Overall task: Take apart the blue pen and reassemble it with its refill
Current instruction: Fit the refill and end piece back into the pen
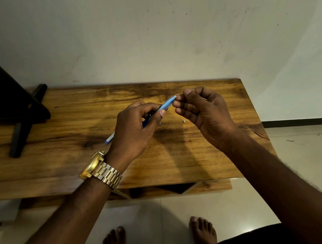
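Note:
My left hand [134, 129] grips the blue pen [166, 102] around its middle, above the wooden table [74, 121]. The pen slants from lower left to upper right. Its lower end [109, 138] sticks out below my left hand. My right hand [201, 108] pinches the pen's upper tip between thumb and forefinger. Two tiny pale parts [183, 121] lie on the table under my hands; what they are is too small to tell. The pen's midsection is hidden by my left fingers.
A dark wooden frame with a leg [20, 132] stands on the table's left part. A white wall rises behind the table. Tiled floor and my bare feet [203, 231] show below the table's front edge. A gold watch [101, 170] is on my left wrist.

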Tool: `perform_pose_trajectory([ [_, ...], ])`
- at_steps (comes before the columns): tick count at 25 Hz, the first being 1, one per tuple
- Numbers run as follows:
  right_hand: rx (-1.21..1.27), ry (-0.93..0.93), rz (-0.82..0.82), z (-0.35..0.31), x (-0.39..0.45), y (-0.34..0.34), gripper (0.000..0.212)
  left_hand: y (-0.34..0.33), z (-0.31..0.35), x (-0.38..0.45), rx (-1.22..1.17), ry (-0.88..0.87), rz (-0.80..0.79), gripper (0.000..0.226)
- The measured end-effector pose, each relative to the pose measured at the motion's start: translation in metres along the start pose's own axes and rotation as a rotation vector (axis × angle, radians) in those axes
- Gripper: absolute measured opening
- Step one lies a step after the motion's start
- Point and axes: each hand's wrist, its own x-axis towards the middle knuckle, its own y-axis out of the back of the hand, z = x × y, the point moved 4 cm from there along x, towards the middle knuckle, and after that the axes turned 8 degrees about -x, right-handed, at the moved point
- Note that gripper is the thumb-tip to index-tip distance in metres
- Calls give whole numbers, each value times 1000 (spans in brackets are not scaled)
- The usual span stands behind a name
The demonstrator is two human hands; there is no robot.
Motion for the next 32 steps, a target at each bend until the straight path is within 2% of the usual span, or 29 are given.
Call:
perform_pose_trajectory([
  [13,-57,15,-20,-2,1,2,7,0,-3,0,22,-1,-9,23],
  [21,-307,68,-80,-2,4,10,10,-4,-7,-1,34,-21,-33,21],
  [26,-364,57,-105,-2,4,7,12,-14,-10,-5,-45,30,-24,19],
  [32,-468,129,-129,-7,0,0,16,-17,-16,-5,-112,114,-31,21],
])
